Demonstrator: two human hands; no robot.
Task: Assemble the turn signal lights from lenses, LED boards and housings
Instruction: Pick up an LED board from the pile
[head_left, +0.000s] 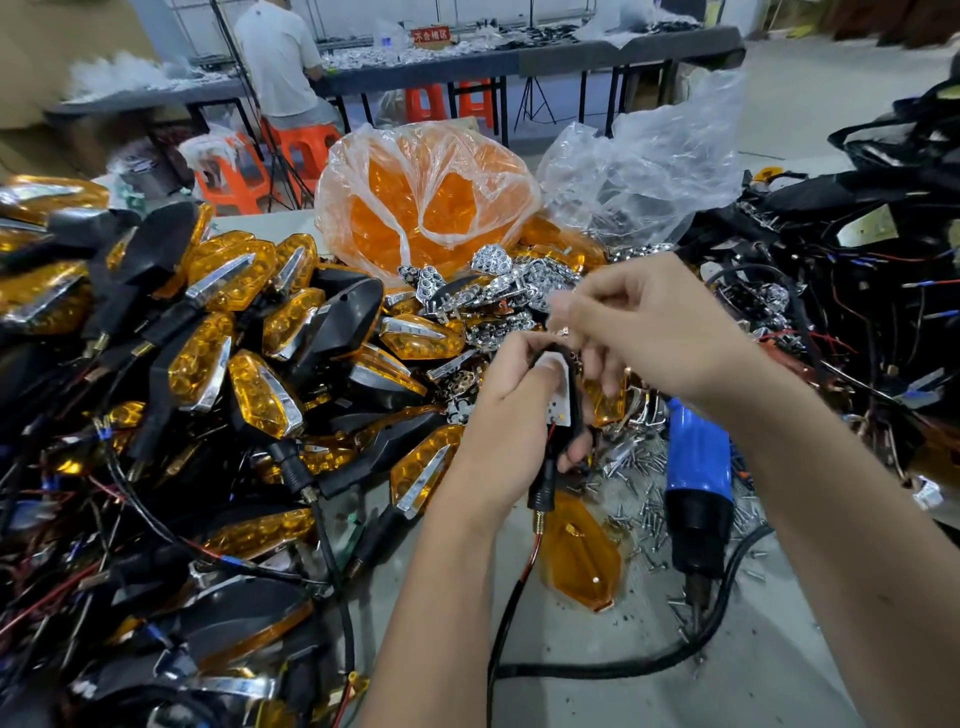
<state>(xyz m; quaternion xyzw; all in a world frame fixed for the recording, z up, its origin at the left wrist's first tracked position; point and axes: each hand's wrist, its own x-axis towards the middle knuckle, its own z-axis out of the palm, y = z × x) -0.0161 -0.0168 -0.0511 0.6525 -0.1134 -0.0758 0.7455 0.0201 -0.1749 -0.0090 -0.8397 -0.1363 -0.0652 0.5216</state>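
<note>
Nearest me, a black cable (597, 670) curves over the grey table (753, 691). Just beyond it a loose amber lens (582, 561) lies flat, its long axis running near-to-far, its pointed end toward me. To its right I see a blue and black screwdriver (696, 499) lying among scattered screws (644, 499), tip toward me.

My left hand (511, 415) grips a black housing (571, 415) above the lens, fingers curled round it. The housing stands nearly upright: its stem (543, 491) points down at me, with red and black wires (524, 566) trailing from it. A white LED board (558, 392) sits in the housing, under my thumb. My right hand (654, 322) hovers over the housing's top, fingertips drawn together; I cannot tell what they pinch.

Left of my hands, finished lights (218, 332) are piled high. Behind, chrome reflectors (493, 291) lie heaped before a bag of lenses (426, 197). At right, wired housings (857, 270) are stacked.
</note>
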